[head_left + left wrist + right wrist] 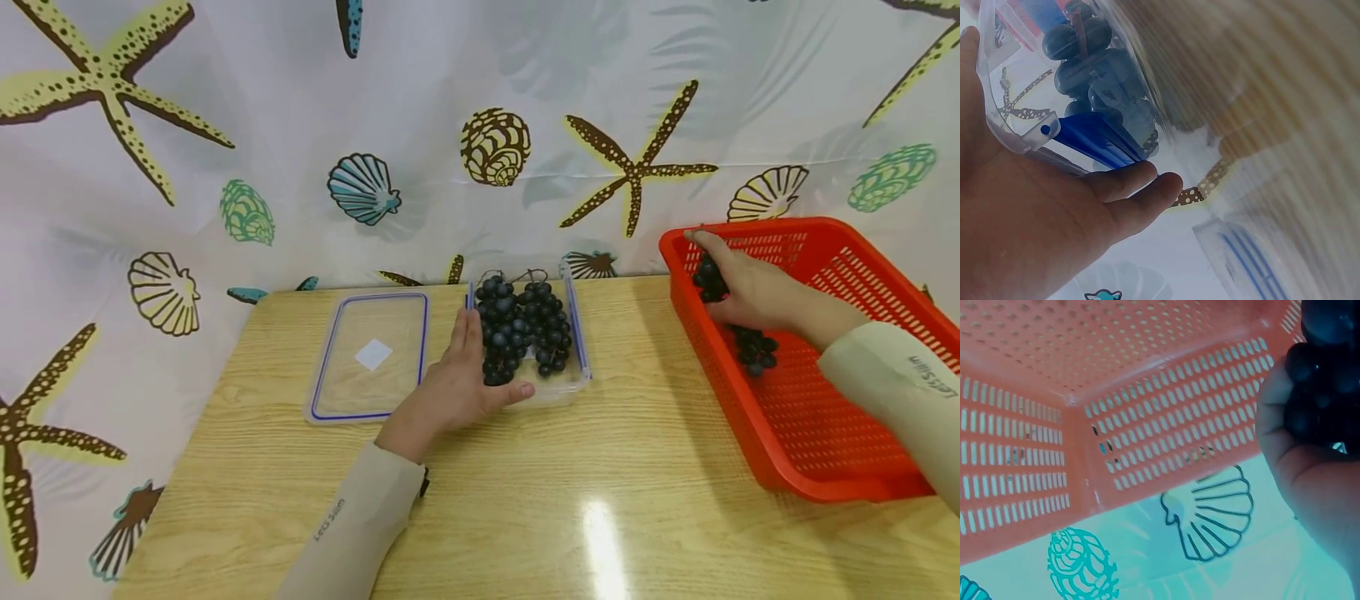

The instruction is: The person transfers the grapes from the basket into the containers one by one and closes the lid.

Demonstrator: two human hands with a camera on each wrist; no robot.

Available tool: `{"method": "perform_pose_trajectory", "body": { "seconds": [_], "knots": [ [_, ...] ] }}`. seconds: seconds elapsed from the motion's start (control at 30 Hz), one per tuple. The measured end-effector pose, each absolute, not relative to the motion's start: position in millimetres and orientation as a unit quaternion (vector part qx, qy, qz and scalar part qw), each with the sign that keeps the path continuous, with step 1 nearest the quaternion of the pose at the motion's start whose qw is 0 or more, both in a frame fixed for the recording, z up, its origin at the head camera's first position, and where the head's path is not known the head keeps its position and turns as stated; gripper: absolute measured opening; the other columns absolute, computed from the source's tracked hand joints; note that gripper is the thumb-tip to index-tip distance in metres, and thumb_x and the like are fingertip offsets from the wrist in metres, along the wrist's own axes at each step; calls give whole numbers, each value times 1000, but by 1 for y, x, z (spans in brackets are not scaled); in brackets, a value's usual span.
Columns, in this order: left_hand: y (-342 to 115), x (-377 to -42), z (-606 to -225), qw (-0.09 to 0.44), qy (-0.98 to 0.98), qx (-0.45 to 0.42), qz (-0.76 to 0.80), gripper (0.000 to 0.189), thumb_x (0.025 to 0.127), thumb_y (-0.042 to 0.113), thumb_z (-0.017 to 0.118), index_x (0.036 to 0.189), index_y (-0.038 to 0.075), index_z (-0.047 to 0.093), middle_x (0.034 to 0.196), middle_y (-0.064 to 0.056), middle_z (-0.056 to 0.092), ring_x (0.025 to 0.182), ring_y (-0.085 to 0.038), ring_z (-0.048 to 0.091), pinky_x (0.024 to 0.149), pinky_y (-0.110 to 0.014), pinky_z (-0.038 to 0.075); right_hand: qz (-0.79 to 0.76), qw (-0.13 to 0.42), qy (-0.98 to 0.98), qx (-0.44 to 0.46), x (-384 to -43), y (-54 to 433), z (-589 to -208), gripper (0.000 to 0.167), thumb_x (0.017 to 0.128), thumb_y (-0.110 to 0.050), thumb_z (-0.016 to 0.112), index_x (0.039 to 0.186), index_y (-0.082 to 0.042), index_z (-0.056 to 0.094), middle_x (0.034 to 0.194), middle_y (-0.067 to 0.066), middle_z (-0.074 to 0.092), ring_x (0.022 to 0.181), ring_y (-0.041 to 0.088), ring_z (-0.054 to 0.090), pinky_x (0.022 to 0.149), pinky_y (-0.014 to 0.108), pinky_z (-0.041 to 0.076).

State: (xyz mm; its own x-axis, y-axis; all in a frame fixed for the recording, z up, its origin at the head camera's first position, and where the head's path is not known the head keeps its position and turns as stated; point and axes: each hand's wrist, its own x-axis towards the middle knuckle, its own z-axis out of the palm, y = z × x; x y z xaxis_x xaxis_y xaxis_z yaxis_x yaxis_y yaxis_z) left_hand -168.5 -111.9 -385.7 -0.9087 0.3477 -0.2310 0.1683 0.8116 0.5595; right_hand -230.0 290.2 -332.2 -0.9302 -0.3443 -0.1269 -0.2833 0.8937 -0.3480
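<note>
My left hand (453, 387) rests against the left side of a clear plastic container (558, 392), its fingers straight and its thumb reaching along the front rim. Two bunches of dark grapes (517, 329) lie side by side in that container. In the left wrist view, the fingers (1141, 194) touch the outside of the wall near a blue-edged clip (1094, 137). Over the left end of a red plastic basket (832, 450), my right hand (757, 292) grips a bunch of dark grapes (708, 279); its lower part hangs inside the basket. The palm partly hides this bunch.
A clear lid (371, 354) with a blue seal and a white diamond label lies on the wooden table (525, 500), left of the container. Behind the table hangs a white cloth (420, 92) printed with starfish and shells. The basket stands at the table's right.
</note>
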Motion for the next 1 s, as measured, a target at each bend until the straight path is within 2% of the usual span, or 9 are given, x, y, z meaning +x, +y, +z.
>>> {"method": "perform_pose_trajectory", "body": {
  "seconds": [0.1, 0.17, 0.27, 0.37, 0.53, 0.6, 0.77, 0.83, 1.0],
  "knots": [
    [-113, -168, -386, 166, 936, 135, 278, 125, 87, 69, 65, 159, 14, -21, 165, -7, -25, 140, -46, 36, 99, -55, 45, -180, 75, 967, -161, -228, 284, -323, 103, 87, -9, 72, 163, -18, 3, 153, 33, 34, 91, 41, 58, 81, 57, 48],
    [-113, -168, -386, 167, 936, 135, 279, 125, 87, 69, 65, 158, 14, -21, 165, -7, -26, 140, -46, 37, 100, -55, 44, -188, 64, 967, -159, -226, 280, -315, 102, 88, -11, 71, 164, -21, 3, 152, 33, 35, 95, 39, 58, 83, 57, 48],
    [-113, -168, -385, 169, 936, 135, 277, 125, 87, 69, 65, 158, 14, -22, 165, -7, -26, 139, -47, 38, 101, -56, 43, -201, 49, 965, -161, -224, 275, -305, 100, 90, -14, 70, 163, -26, 3, 149, 33, 37, 74, 35, 58, 68, 50, 49],
    [-113, -169, -385, 171, 937, 132, 276, 124, 88, 69, 65, 158, 15, -22, 165, -6, -25, 137, -47, 40, 100, -56, 43, -206, 33, 962, -175, -221, 269, -295, 97, 91, -15, 69, 162, -28, 4, 145, 31, 42, 58, 29, 48, 54, 42, 40],
    [-113, -169, -386, 171, 936, 132, 279, 124, 87, 69, 65, 159, 15, -21, 165, -6, -26, 140, -47, 35, 103, -57, 41, -219, 18, 953, -209, -217, 249, -282, 97, 91, -13, 70, 162, -29, 6, 146, 28, 43, 89, 37, 58, 71, 50, 46],
    [-114, -169, -386, 170, 935, 135, 278, 125, 87, 70, 64, 158, 15, -22, 164, -6, -26, 142, -47, 32, 104, -58, 40, -227, 25, 949, -216, -214, 239, -278, 97, 91, -13, 71, 162, -30, 6, 149, 27, 40, 90, 37, 60, 74, 51, 47],
    [-114, -168, -386, 170, 935, 139, 278, 125, 87, 72, 63, 158, 15, -22, 164, -5, -27, 144, -45, 28, 105, -58, 39, -239, 47, 941, -236, -209, 212, -273, 99, 92, -14, 72, 161, -34, 4, 154, 25, 34, 68, 29, 62, 67, 46, 51],
    [-114, -168, -386, 169, 934, 139, 281, 124, 87, 71, 63, 159, 15, -21, 164, -6, -27, 144, -45, 28, 105, -57, 39, -242, 51, 937, -248, -209, 201, -272, 100, 92, -14, 72, 161, -34, 3, 157, 24, 32, 72, 26, 64, 71, 45, 52],
    [-115, -168, -387, 168, 933, 142, 286, 124, 87, 71, 64, 159, 14, -20, 164, -5, -27, 142, -44, 34, 101, -55, 43, -254, 66, 929, -261, -210, 174, -271, 101, 93, -16, 72, 161, -36, 0, 156, 19, 35, 53, 25, 54, 65, 42, 51]
  ]
}}
